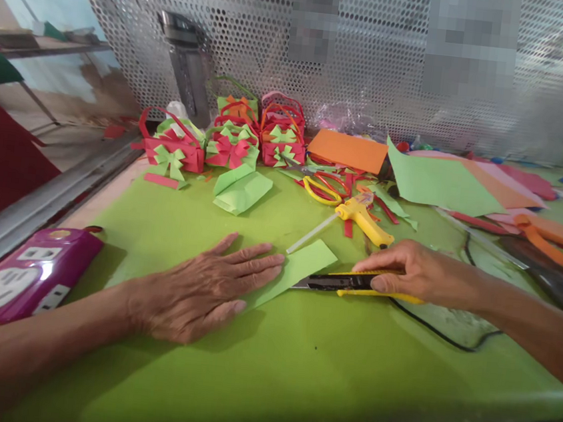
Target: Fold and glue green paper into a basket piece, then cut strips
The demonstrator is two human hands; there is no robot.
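Observation:
My left hand (pixel 203 290) lies flat with fingers stretched out, pressing down a light green paper piece (pixel 300 267) on the big green sheet (pixel 266 357). My right hand (pixel 416 272) grips a yellow and black utility knife (pixel 339 283). The knife's tip rests against the lower edge of the paper piece, just right of my left fingertips.
A yellow glue gun (pixel 365 221) and yellow-handled scissors (pixel 321 190) lie behind the knife. Several red and green paper baskets (pixel 228 141) stand at the back, with a folded green paper (pixel 241 190) before them. Coloured sheets (pixel 445 181) spread at right. A pink power strip (pixel 17 277) sits at left.

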